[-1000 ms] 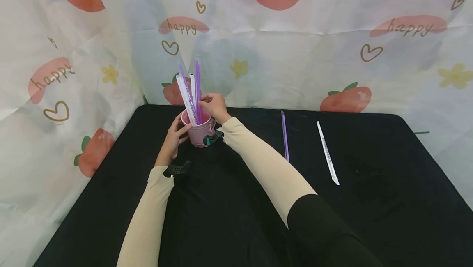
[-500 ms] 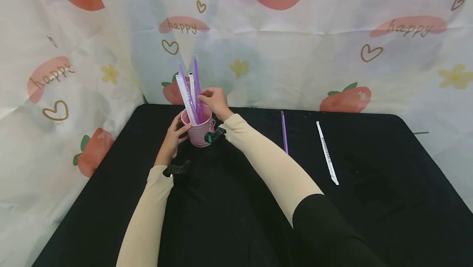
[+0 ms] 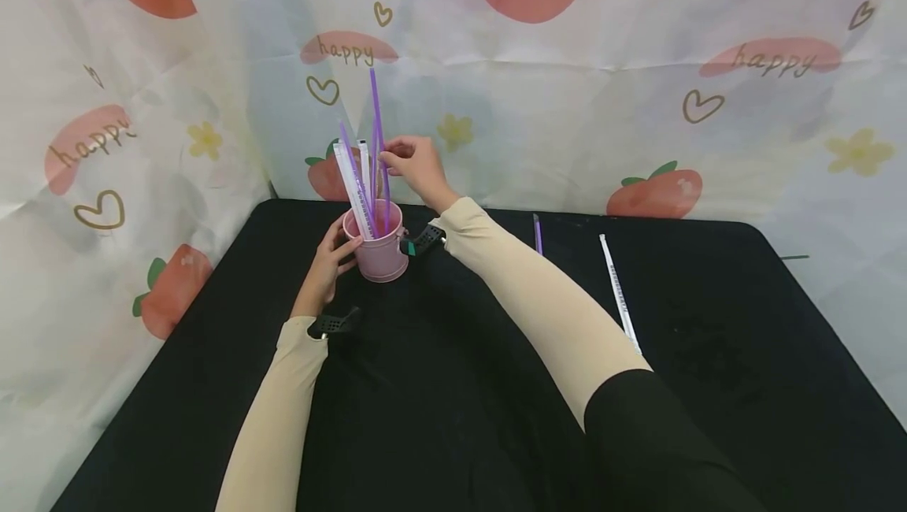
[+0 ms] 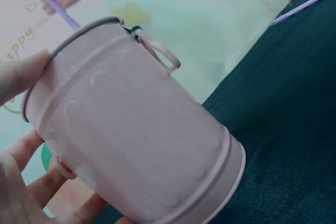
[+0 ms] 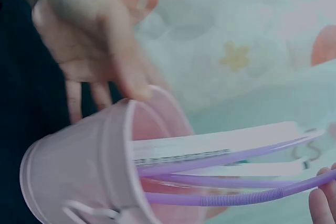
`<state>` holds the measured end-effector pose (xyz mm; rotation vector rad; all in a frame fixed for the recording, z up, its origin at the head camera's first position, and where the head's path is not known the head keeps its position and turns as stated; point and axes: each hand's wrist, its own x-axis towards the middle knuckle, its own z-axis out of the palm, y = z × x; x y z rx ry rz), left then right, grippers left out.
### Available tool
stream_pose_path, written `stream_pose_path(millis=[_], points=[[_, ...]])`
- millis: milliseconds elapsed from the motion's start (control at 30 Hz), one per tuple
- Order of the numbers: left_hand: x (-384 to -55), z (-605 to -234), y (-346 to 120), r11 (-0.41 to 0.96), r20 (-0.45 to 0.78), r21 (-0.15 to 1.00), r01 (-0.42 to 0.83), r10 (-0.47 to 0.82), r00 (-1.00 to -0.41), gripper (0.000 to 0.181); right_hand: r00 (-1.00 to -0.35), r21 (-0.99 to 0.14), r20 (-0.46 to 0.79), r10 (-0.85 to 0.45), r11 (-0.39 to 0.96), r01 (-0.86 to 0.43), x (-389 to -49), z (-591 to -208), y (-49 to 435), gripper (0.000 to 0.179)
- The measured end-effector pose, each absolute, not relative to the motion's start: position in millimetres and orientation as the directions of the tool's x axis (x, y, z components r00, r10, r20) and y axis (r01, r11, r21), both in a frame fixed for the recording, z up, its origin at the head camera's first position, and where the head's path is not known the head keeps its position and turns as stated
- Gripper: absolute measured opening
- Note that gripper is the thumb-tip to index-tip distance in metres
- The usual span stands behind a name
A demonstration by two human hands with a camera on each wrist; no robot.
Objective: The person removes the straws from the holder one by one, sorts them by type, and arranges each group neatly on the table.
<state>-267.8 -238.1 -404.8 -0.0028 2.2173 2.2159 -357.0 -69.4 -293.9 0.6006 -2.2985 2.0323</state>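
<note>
A small pink pail (image 3: pixel 383 261) stands on the black table, holding purple straws and paper-wrapped white straws (image 3: pixel 350 185). My left hand (image 3: pixel 324 272) grips its left side, thumb at the rim and fingers around the wall in the left wrist view. Above the rim, my right hand (image 3: pixel 420 169) pinches a purple straw (image 3: pixel 375 98) between thumb and fingertips. The right wrist view shows this bendy straw's ribbed section (image 5: pixel 241 199), its lower end still inside the pail. Other purple straws lean beside the white ones.
To the right on the black table (image 3: pixel 708 386) lie a purple straw (image 3: pixel 538 236) and a white wrapped straw (image 3: pixel 618 283), each partly covered by the right arm. A printed curtain (image 3: pixel 553 118) hangs behind and to the left of the table.
My right hand has risen and shifted slightly right, drawing the purple straw higher out of the pail. The left hand keeps its hold on the pail.
</note>
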Motion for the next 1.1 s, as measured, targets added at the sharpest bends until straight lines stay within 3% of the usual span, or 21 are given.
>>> stream_pose_path(millis=[667, 867, 1100], points=[[-278.3, -418.7, -243.5, 0.012, 0.011, 1.0, 0.011, -0.007, -1.0, 0.061, -0.873, -0.908, 0.411, -0.261, -0.032, -0.418, -327.0, -214.4, 7.0, 0.018], [-278.3, -417.1, -243.6, 0.005, 0.003, 1.0, 0.003, -0.002, -1.0, 0.062, -0.878, -0.91, 0.392, -0.275, 0.024, -0.414, -311.8, -219.3, 44.1, 0.016], [-276.8, -417.3, -243.1, 0.027, 0.009, 1.0, 0.009, -0.004, -1.0, 0.061, -0.911, -0.935, 0.271, -0.311, 0.139, -0.326, -299.5, -251.1, 85.8, 0.02]])
